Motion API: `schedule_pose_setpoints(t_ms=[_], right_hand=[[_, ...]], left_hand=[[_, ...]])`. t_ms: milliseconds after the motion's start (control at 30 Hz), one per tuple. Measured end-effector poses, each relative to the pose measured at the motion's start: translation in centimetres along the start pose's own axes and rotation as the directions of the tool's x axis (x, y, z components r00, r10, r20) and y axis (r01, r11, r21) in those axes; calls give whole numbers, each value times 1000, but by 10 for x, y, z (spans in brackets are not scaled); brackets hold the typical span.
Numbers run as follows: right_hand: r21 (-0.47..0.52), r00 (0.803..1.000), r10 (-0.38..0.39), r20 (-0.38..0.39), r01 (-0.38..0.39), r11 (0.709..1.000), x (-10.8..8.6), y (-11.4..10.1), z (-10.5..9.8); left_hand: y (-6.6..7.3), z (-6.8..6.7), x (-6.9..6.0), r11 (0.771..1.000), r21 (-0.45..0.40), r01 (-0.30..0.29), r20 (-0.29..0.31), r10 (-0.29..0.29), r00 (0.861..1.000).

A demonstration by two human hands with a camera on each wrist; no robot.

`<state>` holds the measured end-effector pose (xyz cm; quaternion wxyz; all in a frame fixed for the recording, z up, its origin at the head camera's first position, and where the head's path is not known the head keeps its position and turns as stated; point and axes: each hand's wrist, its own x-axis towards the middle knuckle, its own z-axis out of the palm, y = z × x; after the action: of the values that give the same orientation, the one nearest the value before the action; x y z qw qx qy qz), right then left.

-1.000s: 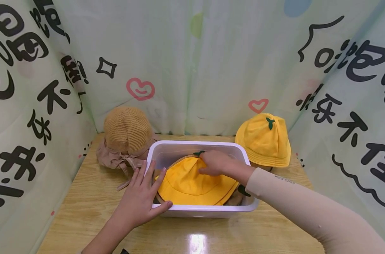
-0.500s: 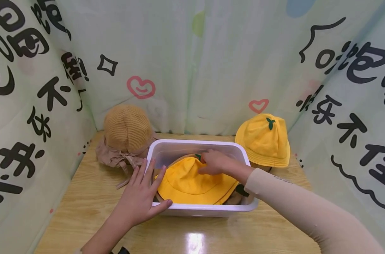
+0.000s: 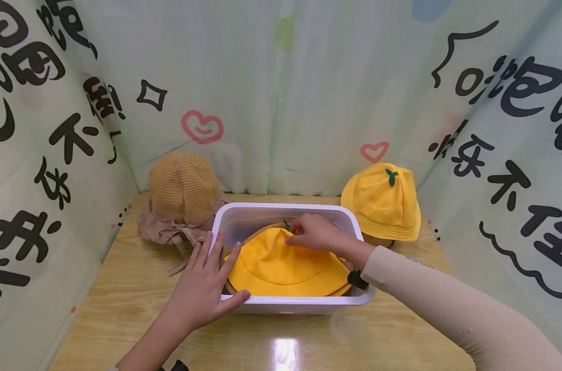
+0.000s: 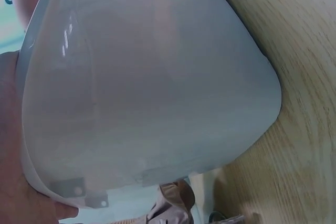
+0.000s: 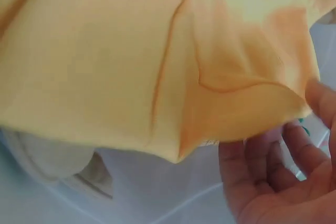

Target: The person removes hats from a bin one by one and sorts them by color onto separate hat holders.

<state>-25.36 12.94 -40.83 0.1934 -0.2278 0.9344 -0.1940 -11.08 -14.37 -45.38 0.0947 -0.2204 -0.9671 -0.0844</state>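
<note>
A yellow bucket hat with a green sprout on its crown lies in a white plastic bin. My right hand pinches the crown near the sprout. In the right wrist view, the thumb is at the near edge of the yellow cloth and the other fingers are behind it. My left hand rests with fingers spread on the bin's left front corner, thumb along the front rim. In the left wrist view, the bin's outer wall fills the middle. Tan material under the hat is mostly hidden.
A tan knitted hat with a dusty-pink tied brim stands behind the bin on the left. Another yellow bucket hat stands at the back right. Printed curtains enclose the wooden table on the back and sides.
My right hand has closed on the crown and raised it slightly. The hat's brim has shifted right and now covers the brown material there. My left hand stays on the bin.
</note>
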Motion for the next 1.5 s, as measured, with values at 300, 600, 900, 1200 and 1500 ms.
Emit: schedule_pose_setpoints(t_ms=[300, 600, 900, 1200, 1500], right_hand=[[64, 998, 9, -68, -5, 998, -2, -3, -7], [-50, 980, -119, -157, 113, 992, -20, -13, -19], [-59, 947, -178, -268, 169, 984, -39, -19, -39], [-4, 895, -208, -394, 225, 974, -52, -14, -58], [103, 873, -125, -471, 195, 975, -67, -10, -84]], left_hand=[[0, 0, 1, 1000, 22, -7, 18, 6, 1000], [-1, 0, -2, 1000, 6, 0, 0, 0, 1000], [-1, 3, -3, 1000, 0, -13, -48, 13, 999], [-2, 3, -2, 1000, 2, -21, -60, 21, 998], [-2, 4, -1, 1000, 13, -22, -58, 23, 998]])
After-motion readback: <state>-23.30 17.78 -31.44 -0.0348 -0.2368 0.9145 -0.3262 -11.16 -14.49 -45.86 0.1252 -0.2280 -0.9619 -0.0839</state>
